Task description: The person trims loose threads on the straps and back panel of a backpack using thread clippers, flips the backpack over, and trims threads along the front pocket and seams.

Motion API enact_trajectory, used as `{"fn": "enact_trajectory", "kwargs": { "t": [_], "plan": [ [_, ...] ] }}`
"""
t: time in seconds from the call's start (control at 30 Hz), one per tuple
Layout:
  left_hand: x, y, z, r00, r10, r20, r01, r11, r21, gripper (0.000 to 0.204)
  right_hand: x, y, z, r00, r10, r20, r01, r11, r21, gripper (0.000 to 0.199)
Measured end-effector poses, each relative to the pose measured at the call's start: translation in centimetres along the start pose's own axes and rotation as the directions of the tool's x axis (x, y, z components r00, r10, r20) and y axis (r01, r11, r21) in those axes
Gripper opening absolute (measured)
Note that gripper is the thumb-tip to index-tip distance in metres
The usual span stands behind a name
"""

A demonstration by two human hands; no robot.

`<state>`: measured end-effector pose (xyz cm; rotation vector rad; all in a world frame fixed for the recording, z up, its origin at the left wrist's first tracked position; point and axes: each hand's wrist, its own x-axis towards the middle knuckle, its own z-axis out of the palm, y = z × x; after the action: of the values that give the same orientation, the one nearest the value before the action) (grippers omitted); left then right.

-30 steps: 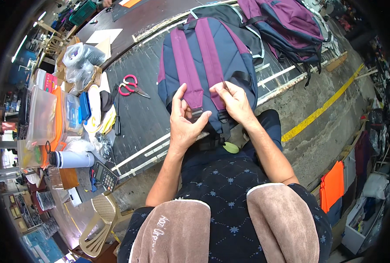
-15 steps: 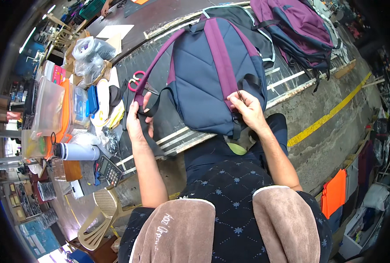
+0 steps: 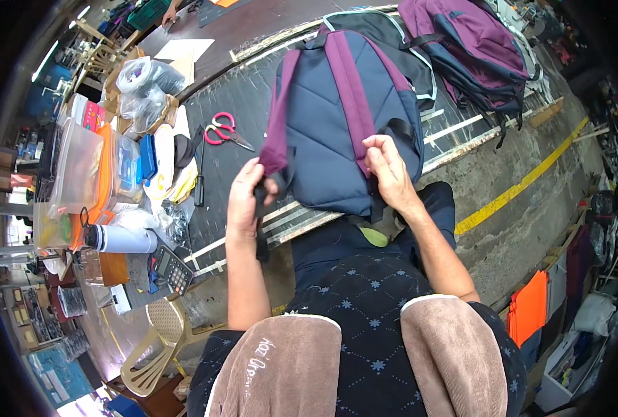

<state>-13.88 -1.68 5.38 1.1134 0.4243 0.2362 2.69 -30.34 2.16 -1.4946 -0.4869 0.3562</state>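
Note:
A navy backpack point(image 3: 323, 139) with purple shoulder straps lies back panel up on the dark table in front of me. My left hand point(image 3: 246, 198) is closed round the lower end of the left shoulder strap point(image 3: 275, 149), where black webbing point(image 3: 261, 233) hangs down past my fingers. Beside the lower part of the right shoulder strap point(image 3: 347, 90), my right hand point(image 3: 391, 170) has its thumb and forefinger pinched together. What it holds, if anything, is too small or hidden to make out. Red-handled scissors point(image 3: 227, 130) rest on the table left of the backpack.
Behind lie a black bag point(image 3: 371, 22) with pale piping and another purple and navy backpack point(image 3: 472, 48). Along the left stand a plastic box point(image 3: 76, 163), a white bottle point(image 3: 125, 239), a calculator point(image 3: 175, 270) and plastic bags point(image 3: 142, 90). Someone else's hand point(image 3: 170, 14) shows at the far edge.
My left hand has drawn the strap end right and toward me, uncovering the scissors. The strap now lies closer to the backpack. My right hand has shifted slightly, and the dark item at its fingertips no longer shows.

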Motion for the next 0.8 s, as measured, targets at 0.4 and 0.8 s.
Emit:
{"fn": "enact_trajectory", "kwargs": {
  "t": [0.4, 0.8],
  "plan": [
    [0.9, 0.1, 6.2, 0.992, 0.071, 0.102, -0.053, 0.984, -0.170, 0.023, 2.3, -5.7, 4.8, 0.935, -0.351, 0.041, 0.352, 0.911, -0.214, 0.023],
    [-0.1, 2.4, 7.4, 0.985, 0.171, 0.016, -0.170, 0.984, -0.059, 0.028, 7.1, -8.7, 6.4, 0.851, -0.474, 0.224, 0.509, 0.850, -0.136, 0.026]
  ]
}}
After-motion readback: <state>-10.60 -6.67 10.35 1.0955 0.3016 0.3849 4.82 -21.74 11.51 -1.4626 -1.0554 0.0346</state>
